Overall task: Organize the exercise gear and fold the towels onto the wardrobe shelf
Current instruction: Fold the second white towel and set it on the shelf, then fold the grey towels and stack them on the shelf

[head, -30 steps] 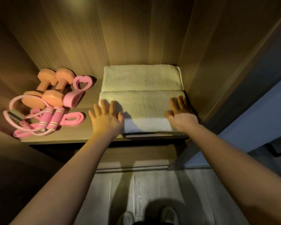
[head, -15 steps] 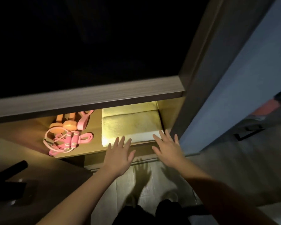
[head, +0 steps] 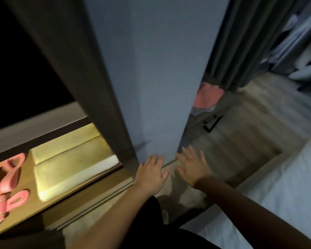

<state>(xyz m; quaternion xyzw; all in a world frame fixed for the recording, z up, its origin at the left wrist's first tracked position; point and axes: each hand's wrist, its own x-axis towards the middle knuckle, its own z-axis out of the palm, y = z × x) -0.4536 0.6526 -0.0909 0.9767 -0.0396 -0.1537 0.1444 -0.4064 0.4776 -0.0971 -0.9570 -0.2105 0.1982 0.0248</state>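
The folded pale towels [head: 70, 164] lie stacked on the lit wooden wardrobe shelf [head: 27, 211] at the lower left. Pink and orange exercise gear [head: 9, 178], with bands and rope handles, sits to their left at the frame edge. My left hand [head: 151, 175] hovers flat with fingers spread, to the right of the shelf and off the towels, by the foot of the wardrobe side panel. My right hand [head: 192, 166] is beside it, also spread and holding nothing, over the floor.
The pale blue wardrobe side panel [head: 151, 78] rises in the middle. A pink cloth [head: 206, 96] lies on the floor behind it, by dark curtains [head: 241, 42]. A white bed [head: 276, 194] fills the lower right. A small black object [head: 212, 123] lies on the wooden floor.
Both hands have left the towels and moved back and rightward, off the shelf. The view has swung right, away from the wardrobe interior toward the room and bed.
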